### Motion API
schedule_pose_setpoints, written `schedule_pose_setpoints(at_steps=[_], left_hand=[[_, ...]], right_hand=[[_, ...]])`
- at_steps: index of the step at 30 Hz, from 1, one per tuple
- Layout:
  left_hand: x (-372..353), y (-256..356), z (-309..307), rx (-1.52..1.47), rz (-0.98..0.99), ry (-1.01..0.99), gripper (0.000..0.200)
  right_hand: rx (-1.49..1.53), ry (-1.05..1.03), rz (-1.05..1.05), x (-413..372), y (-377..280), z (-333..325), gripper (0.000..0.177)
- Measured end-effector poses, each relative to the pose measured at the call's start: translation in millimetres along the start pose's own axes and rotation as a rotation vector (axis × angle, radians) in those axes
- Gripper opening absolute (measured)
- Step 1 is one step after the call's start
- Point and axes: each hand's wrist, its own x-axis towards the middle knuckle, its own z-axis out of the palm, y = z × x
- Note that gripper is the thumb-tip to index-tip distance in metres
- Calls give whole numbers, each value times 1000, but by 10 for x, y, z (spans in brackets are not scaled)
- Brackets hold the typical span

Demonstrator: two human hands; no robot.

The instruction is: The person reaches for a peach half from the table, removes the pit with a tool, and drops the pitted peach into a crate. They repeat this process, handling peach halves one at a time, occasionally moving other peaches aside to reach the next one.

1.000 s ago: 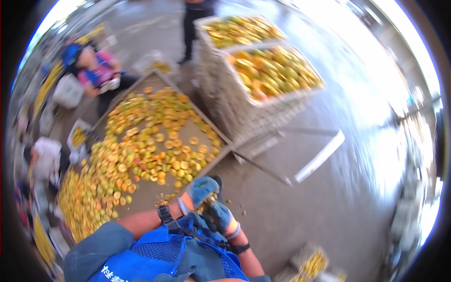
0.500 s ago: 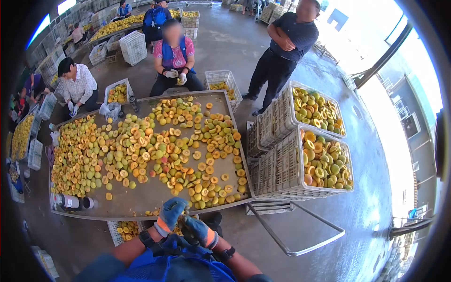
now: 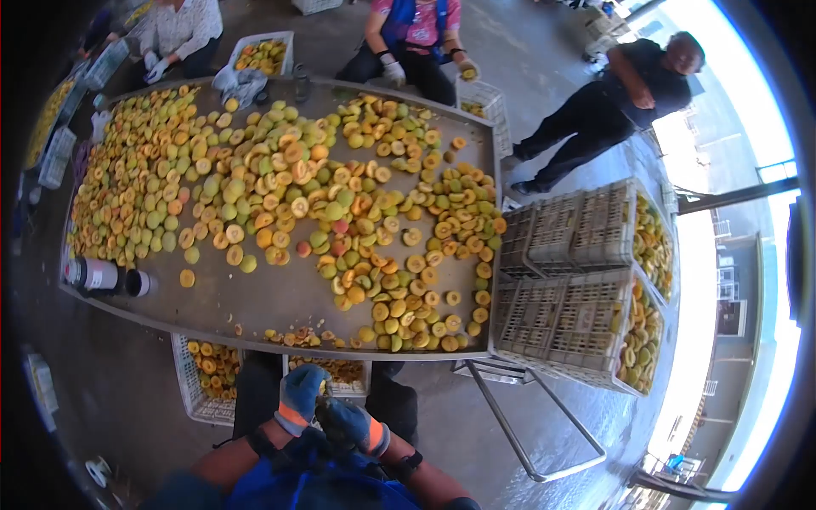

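My left hand (image 3: 302, 396), in a blue glove with an orange cuff, is closed in front of my body, below the near edge of the metal table (image 3: 255, 297). Close against it, my right hand (image 3: 350, 423) wears a matching glove and has its fingers curled. A small yellowish bit shows between the gloves; the fingers hide most of whatever they hold. Halved yellow peaches (image 3: 399, 319) lie cut side up and down across the table. Under the near edge, beneath my hands, stands a crate of cut pieces (image 3: 344, 388).
A second crate (image 3: 197, 406) stands left of it. Stacked crates of peach halves (image 3: 586, 327) flank the table's right end, by a metal cart handle (image 3: 544, 476). A bottle (image 3: 95, 274) lies at the left corner. Co-workers sit across; another person (image 3: 633, 89) stands behind.
My view has tilted down and turned, so the table sits higher in it. My hands stay together. The co-worker opposite has moved their hands apart, one out toward a crate.
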Motion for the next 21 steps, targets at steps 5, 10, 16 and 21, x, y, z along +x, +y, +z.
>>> schedule_pose_setpoints(at_steps=[5, 10, 16, 21], left_hand=[[402, -1443, -504, -99, -30, 141, 22], [858, -1885, -669, -309, -37, 106, 25], [1308, -2345, -695, -224, 245, 6, 27], [1443, -2537, -636, -720, 38, 4, 40]], right_hand=[[-362, 67, -118, 808, 471, -438, 42], [-307, 4, 54, 1415, 919, -958, 45], [-361, 58, -61, 1873, 1276, -1395, 41], [-156, 138, 124, 1913, 1225, -1317, 48]])
